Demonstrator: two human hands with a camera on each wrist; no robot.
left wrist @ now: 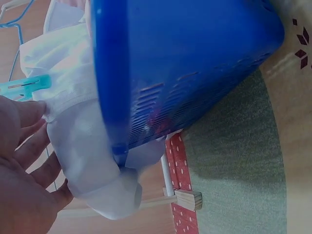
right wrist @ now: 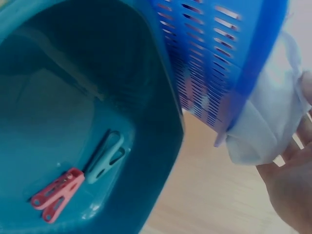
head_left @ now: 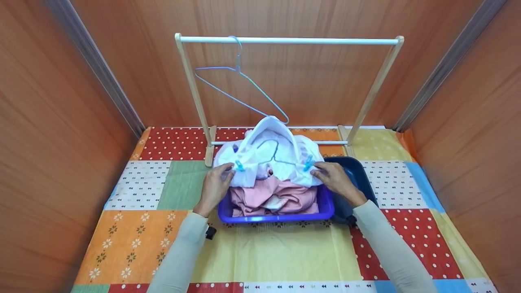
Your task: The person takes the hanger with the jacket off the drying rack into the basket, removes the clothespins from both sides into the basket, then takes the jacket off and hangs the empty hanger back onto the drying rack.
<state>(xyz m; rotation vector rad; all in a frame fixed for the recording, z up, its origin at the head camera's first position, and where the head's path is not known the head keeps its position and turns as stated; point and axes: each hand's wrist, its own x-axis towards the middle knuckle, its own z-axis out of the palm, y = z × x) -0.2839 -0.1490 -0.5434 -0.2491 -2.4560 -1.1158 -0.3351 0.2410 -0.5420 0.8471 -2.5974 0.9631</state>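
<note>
A white garment (head_left: 244,178) lies on top of a purple-blue basket (head_left: 276,219), its band arching up at the back. A thin hanger (head_left: 276,152) lies across it, with a light-blue clothespin (head_left: 239,165) at the left and another clothespin (head_left: 308,163) at the right. My left hand (head_left: 215,185) pinches the garment's left side beside its clothespin (left wrist: 29,87). On the opposite side my right hand (head_left: 336,179) holds the cloth between thumb and fingers. Pink cloth (head_left: 252,197) fills the basket's front.
Behind the basket stands a rack with a white bar (head_left: 309,41), from which an unloaded blue-purple hanger (head_left: 220,88) hangs. A dark teal tub (head_left: 360,175) sits at the basket's right, holding a red clothespin (right wrist: 57,195) and a teal one (right wrist: 105,156). Wooden panels enclose three sides.
</note>
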